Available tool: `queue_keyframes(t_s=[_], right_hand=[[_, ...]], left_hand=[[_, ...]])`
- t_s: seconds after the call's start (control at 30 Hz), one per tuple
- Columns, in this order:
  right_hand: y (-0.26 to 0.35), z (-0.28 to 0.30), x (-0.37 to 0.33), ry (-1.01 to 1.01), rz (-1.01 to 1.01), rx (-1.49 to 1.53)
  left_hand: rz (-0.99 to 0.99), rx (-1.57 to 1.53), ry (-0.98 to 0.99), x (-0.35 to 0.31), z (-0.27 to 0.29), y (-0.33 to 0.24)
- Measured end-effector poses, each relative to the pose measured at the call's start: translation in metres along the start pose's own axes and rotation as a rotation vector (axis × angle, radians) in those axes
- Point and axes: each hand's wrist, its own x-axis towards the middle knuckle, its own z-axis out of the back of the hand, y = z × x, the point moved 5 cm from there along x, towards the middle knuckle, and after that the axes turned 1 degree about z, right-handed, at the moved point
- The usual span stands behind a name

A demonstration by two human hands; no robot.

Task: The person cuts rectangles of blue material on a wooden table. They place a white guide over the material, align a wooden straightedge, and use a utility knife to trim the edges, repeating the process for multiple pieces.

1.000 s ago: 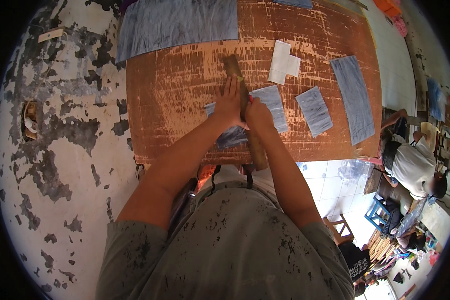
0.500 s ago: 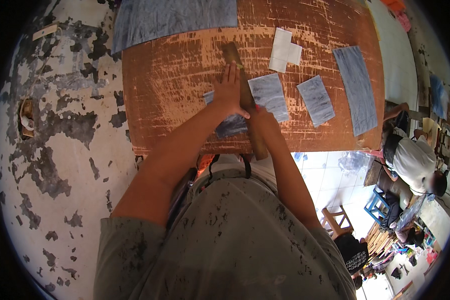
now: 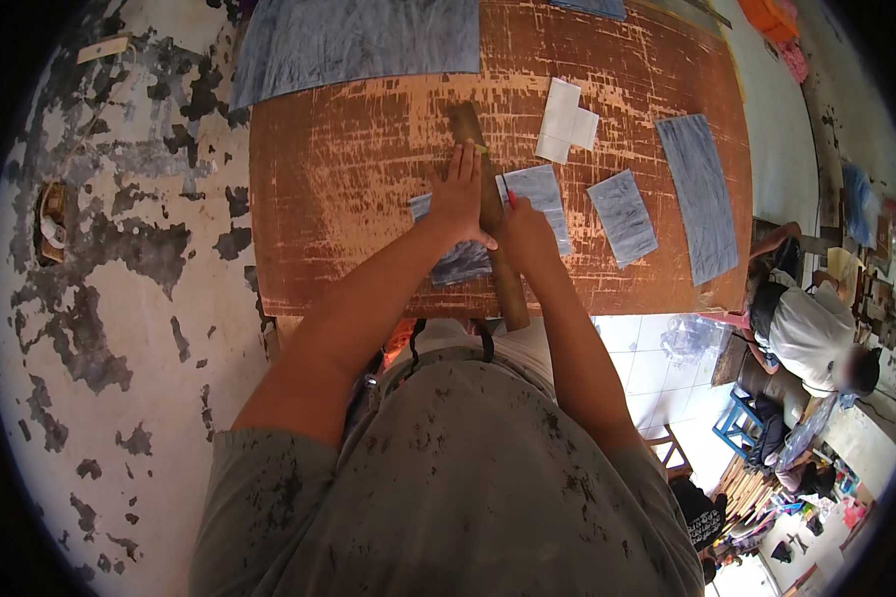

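Note:
My left hand (image 3: pixel 457 204) lies flat on a long brown wooden straightedge (image 3: pixel 492 199), fingers stretched toward its far end. Beneath the straightedge is a grey streaked sheet piece (image 3: pixel 462 263), showing on its left side; part of it is hidden by my hand. Just right of the straightedge, my right hand (image 3: pixel 530 239) is closed around a thin red-handled tool (image 3: pixel 511 197) with a dark narrow tip. Whether it is a blade or a pen I cannot tell. The tip points away from me over another grey piece (image 3: pixel 543 189).
The worn brown tabletop (image 3: pixel 338 179) also holds a large grey sheet (image 3: pixel 368 40), a white cut pattern (image 3: pixel 560 121), a small grey piece (image 3: pixel 623 217) and a long grey strip (image 3: pixel 699 199). A person (image 3: pixel 808 323) sits at the right near a blue stool (image 3: pixel 737 423). A peeling wall (image 3: pixel 119 298) stands left.
My right hand has moved slightly away from me along the straightedge, and more of the red-handled tool shows. My left hand stays on the straightedge. The whole view has shifted a little.

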Motion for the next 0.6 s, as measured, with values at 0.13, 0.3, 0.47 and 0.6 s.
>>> queue_keyframes(t_s=[0.13, 0.3, 0.47, 0.6], right_hand=[[0.006, -0.008, 0.037, -0.031, 0.005, -0.049], [0.012, -0.015, 0.037, 0.033, -0.021, -0.013], [-0.01, -0.031, 0.048, 0.041, 0.156, -0.181], [-0.026, -0.041, 0.013, 0.115, 0.114, -0.28]], left_hand=[[0.002, -0.058, -0.023, 0.004, -0.01, 0.004], [0.002, -0.053, -0.08, 0.0, -0.011, 0.004], [0.002, 0.017, -0.011, 0.003, -0.003, 0.0], [0.03, 0.04, 0.023, 0.003, -0.003, 0.002]])
